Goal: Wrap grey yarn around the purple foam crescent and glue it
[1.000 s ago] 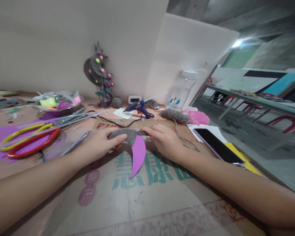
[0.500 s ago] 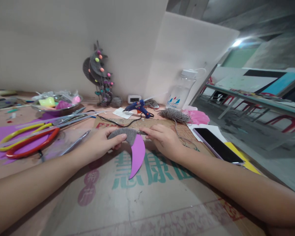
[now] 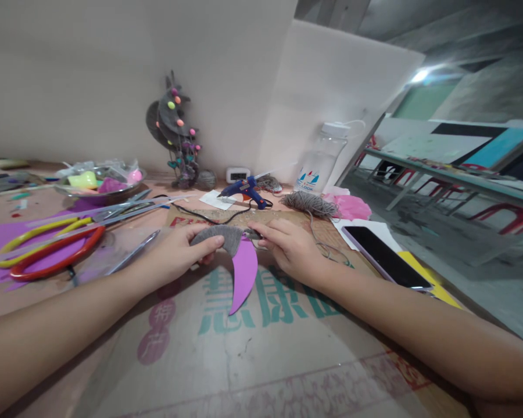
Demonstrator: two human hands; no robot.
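Note:
A purple crescent [image 3: 244, 273] with grey yarn wound round its upper part is pinched between the thumb and fingers of my left hand [image 3: 186, 251]. Its bare purple tip points down toward me. My right hand [image 3: 287, 247] is closed just right of the wound edge, its fingers pinching grey yarn [image 3: 253, 234] beside the crescent. From behind that hand a loose strand runs back to a skein of grey yarn [image 3: 310, 205]. Under both hands lies a printed cardboard sheet [image 3: 192, 371].
At left are scissors [image 3: 56, 252], a pen [image 3: 133, 252] and a metal bowl [image 3: 100, 197] of clay. A blue glue gun [image 3: 248, 190], a moon ornament [image 3: 174, 128] and a water bottle [image 3: 318, 159] stand behind. A phone [image 3: 386, 256] lies at right.
The fingers of my right hand have shifted slightly at the crescent's wound edge. The crescent stays almost in place in my left hand.

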